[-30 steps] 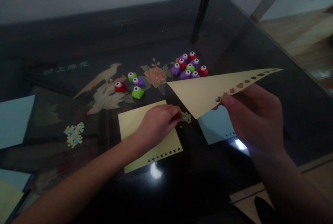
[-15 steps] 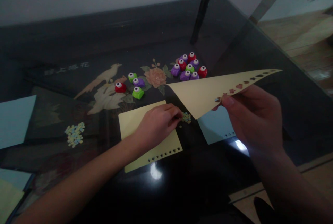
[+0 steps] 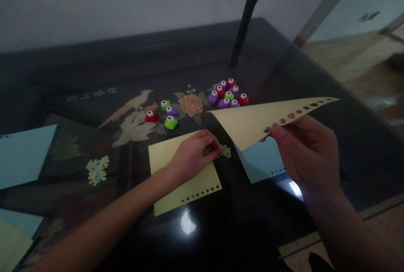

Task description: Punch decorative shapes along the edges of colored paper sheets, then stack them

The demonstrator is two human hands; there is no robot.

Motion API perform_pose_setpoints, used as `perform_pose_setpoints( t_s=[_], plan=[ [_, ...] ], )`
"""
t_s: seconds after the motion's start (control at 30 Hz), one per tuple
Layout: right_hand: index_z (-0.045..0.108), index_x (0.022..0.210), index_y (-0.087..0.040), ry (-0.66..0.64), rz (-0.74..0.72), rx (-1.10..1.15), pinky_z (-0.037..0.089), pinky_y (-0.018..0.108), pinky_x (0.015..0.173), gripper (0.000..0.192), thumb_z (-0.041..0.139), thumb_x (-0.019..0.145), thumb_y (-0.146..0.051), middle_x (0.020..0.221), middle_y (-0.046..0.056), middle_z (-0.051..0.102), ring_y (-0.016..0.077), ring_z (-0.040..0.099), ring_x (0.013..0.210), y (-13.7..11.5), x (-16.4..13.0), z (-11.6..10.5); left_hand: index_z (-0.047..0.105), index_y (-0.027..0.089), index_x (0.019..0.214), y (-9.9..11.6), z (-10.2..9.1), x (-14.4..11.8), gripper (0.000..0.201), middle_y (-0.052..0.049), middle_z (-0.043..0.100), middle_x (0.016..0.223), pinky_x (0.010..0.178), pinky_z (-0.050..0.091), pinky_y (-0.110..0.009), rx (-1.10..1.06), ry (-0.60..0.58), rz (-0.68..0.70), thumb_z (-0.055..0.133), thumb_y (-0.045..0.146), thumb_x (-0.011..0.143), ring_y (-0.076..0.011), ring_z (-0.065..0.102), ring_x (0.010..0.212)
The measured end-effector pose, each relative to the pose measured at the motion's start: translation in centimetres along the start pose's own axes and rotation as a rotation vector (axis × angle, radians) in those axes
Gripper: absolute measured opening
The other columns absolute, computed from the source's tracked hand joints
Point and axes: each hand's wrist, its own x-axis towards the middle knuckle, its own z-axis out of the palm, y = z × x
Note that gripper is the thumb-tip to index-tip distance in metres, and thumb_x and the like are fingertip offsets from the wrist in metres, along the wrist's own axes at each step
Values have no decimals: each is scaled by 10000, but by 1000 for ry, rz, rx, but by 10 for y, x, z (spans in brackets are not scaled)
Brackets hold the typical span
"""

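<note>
Here, right hand (image 3: 307,154): grip pinches raised yellow sheet (image 3: 252,121) by its punched edge, above the worktop (image 3: 240,221) | left hand (image 3: 192,154): fingertips closed on paper cut-outs (image 3: 225,151), resting on flat yellow sheet (image 3: 186,179) | blue sheet (image 3: 261,160) beneath raised sheet | paper punches (image 3: 227,94) beyond.

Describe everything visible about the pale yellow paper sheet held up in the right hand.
The pale yellow paper sheet is thin, matte card or paper, held off the dark glossy table, tilted so it looks like a long wedge. A row of small punched cut-outs, hearts and other shapes, runs along its near edge. The right hand pinches that edge, thumb on top. Nothing else touches it; the left hand rests lower down.
</note>
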Motion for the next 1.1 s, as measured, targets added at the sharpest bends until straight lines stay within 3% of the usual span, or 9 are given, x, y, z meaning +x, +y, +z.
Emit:
perform_pose_setpoints(
  t_s=[0.1, 0.27, 0.37, 0.47, 0.53, 0.67, 0.77, 0.9, 1.1],
  plan=[
    [704, 922, -329, 15, -6, -22, 559, 304, 646, 122, 685, 821, -263, 789, -15, 698, 157, 652, 707, 1, -4, -6, 635, 158, 799, 4, -11, 3, 121, -31, 622, 801, 683, 444, -277, -244, 36, -29, 580, 252, 850, -150, 571, 735],
    [714, 877, -292, -105, -45, -124, 579, 304, 694, 90, 693, 801, -249, 847, 12, 720, 177, 686, 772, -2, -6, -9, 649, 134, 881, 7, -27, 6, 434, -80, 670, 791, 624, 444, -263, -982, 42, -206, 376, 464, 947, -152, 613, 698],
    [719, 813, -258, -152, -78, -232, 580, 324, 710, 38, 701, 780, -262, 815, 26, 724, 191, 691, 756, -6, -7, -5, 647, 137, 893, 6, -30, 8, 364, -60, 663, 756, 579, 421, -234, -1169, 121, -293, 498, 469, 904, -133, 606, 656],
    [722, 778, -254, -191, -78, -313, 574, 366, 735, 59, 710, 765, -311, 788, 36, 731, 214, 692, 753, -4, -9, -3, 649, 153, 938, 5, -32, 9, 213, -15, 638, 742, 550, 381, -206, -1164, 229, -302, 636, 339, 836, -94, 567, 611],
    [722, 795, -257, -241, -26, -310, 570, 384, 743, 104, 721, 754, -353, 809, 47, 736, 230, 693, 771, 2, -11, -4, 652, 152, 982, 4, -33, 8, 215, -7, 630, 752, 547, 366, -203, -1128, 256, -301, 659, 287, 815, -79, 541, 594],
    [693, 907, -278, -339, 93, -54, 576, 380, 652, 311, 722, 715, -521, 884, 58, 730, 228, 682, 720, 11, -11, -14, 646, 146, 1027, 0, -36, 7, 242, -4, 623, 732, 553, 359, -213, -1057, 278, -285, 648, 256, 812, -81, 523, 591],
    [682, 976, -280, -274, 161, 75, 561, 353, 597, 417, 576, 785, -635, 919, 72, 713, 217, 660, 730, 10, -5, -23, 643, 145, 1021, -3, -41, 6, 224, 0, 628, 684, 554, 361, -221, -965, 245, -265, 629, 251, 824, -86, 528, 572],
    [674, 988, -241, -136, 313, -2, 541, 314, 586, 359, 627, 793, -539, 876, 70, 709, 189, 655, 700, 3, 4, -28, 613, 140, 1033, -2, -47, 5, 226, 10, 639, 618, 532, 360, -225, -843, 170, -254, 624, 227, 825, -93, 546, 527],
    [666, 1007, -194, -189, 371, -173, 491, 251, 489, 313, 720, 747, -362, 837, 48, 723, 133, 618, 584, 8, 16, -34, 524, 145, 1026, 1, -43, 12, 221, 20, 634, 548, 479, 381, -211, -744, 158, -317, 607, 218, 834, -106, 570, 481]
  ],
)
